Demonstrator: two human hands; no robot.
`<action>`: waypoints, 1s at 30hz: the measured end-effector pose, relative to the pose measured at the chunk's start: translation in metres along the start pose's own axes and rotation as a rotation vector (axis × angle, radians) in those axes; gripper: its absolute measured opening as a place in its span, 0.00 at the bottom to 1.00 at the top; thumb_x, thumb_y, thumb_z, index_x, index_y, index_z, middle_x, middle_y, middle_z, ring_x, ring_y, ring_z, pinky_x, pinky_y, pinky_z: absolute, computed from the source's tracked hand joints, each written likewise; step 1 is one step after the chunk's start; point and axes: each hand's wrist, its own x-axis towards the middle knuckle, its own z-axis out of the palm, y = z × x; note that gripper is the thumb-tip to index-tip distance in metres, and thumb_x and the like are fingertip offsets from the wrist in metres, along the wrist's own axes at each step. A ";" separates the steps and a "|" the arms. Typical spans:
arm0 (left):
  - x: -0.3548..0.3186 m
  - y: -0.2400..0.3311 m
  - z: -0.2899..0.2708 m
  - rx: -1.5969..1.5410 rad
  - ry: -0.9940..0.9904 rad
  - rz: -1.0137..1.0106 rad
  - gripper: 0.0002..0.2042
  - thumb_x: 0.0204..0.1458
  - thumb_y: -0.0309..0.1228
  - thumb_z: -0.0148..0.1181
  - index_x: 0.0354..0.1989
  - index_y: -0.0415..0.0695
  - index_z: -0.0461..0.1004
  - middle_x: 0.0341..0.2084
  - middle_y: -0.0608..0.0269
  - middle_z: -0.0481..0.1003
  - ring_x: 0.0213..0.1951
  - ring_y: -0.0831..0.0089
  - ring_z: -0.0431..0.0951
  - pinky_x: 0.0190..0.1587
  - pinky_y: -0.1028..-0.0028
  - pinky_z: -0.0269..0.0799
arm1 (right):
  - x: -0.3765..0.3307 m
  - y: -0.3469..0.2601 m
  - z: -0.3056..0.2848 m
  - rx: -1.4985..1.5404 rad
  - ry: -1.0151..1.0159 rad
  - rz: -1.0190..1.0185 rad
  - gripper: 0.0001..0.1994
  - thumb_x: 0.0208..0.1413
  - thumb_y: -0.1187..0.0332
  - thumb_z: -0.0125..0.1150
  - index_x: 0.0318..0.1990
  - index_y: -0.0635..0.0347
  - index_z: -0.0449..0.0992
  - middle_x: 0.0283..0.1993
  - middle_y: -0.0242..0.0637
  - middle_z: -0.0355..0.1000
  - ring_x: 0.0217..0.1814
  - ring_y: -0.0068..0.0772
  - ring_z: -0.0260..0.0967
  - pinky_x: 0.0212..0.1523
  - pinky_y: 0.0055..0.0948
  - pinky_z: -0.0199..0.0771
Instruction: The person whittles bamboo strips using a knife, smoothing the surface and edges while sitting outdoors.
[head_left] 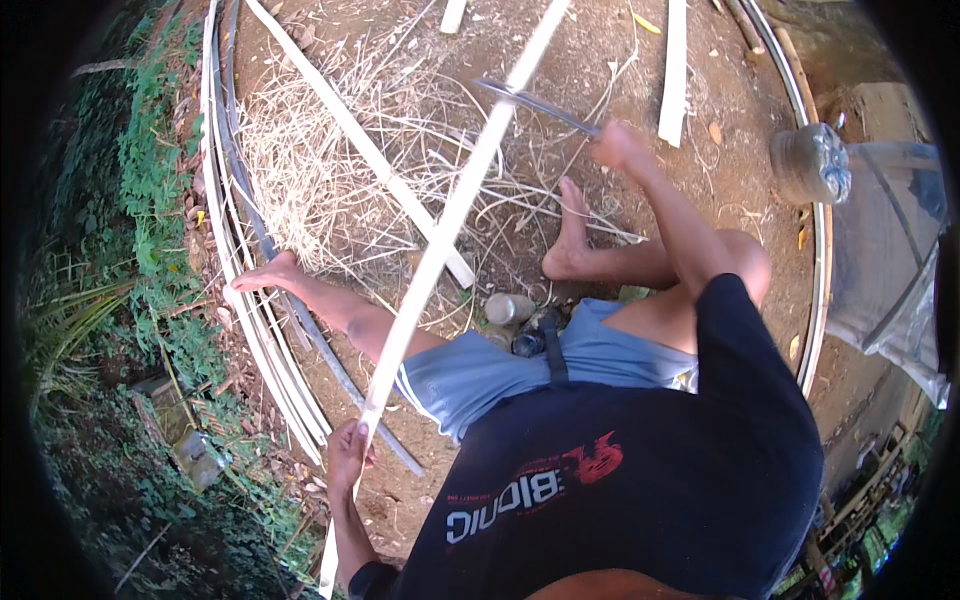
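A long pale strip, apparently split bamboo [450, 215], runs slantwise from beside my left hip to the top of the view. My left hand [348, 455] is closed around its near part. In my right hand [622, 148] is the handle of a long-bladed knife [548, 107], held out ahead with my arm stretched. The blade lies across the strip near its far part and seems to touch it. Another pale strip [350, 128] lies on the ground under the held one, beside a tangled heap of thin shavings [300, 190].
Several long strips [262, 330] and a dark pipe-like length [335, 365] lie along the left, by green plants [150, 200]. A wide strip [673, 80] rests ahead on the right. Jars [508, 308] stand between my legs. A plastic container [808, 163] and clear sheeting [880, 235] are at right.
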 end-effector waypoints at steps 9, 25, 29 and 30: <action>0.003 -0.019 0.008 -0.017 0.097 0.015 0.17 0.61 0.40 0.55 0.24 0.41 0.70 0.11 0.68 0.67 0.11 0.82 0.66 0.12 0.79 0.61 | -0.063 -0.047 0.026 -0.259 -0.059 -0.393 0.15 0.47 0.62 0.57 0.40 0.60 0.79 0.34 0.51 0.78 0.35 0.52 0.78 0.38 0.48 0.77; 0.023 -0.080 0.090 -0.179 -0.060 -0.098 0.12 0.58 0.35 0.60 0.38 0.37 0.74 0.20 0.68 0.71 0.19 0.82 0.67 0.22 0.77 0.64 | -0.019 0.013 0.096 0.582 -0.267 0.094 0.13 0.54 0.62 0.59 0.23 0.58 0.71 0.17 0.29 0.64 0.15 0.21 0.59 0.15 0.25 0.58; 0.024 -0.076 0.122 -0.269 0.000 -0.087 0.10 0.56 0.33 0.62 0.39 0.38 0.76 0.18 0.68 0.71 0.19 0.82 0.67 0.22 0.77 0.64 | -0.039 -0.032 0.094 1.105 -0.355 0.290 0.11 0.55 0.64 0.60 0.25 0.53 0.66 0.16 0.25 0.59 0.14 0.20 0.55 0.14 0.25 0.56; 0.028 -0.059 0.127 -0.199 0.039 -0.052 0.10 0.56 0.32 0.63 0.38 0.38 0.77 0.17 0.67 0.71 0.19 0.82 0.67 0.22 0.76 0.64 | -0.049 -0.049 0.084 1.145 -0.323 0.324 0.09 0.53 0.69 0.63 0.27 0.56 0.68 0.17 0.25 0.60 0.14 0.19 0.53 0.16 0.23 0.56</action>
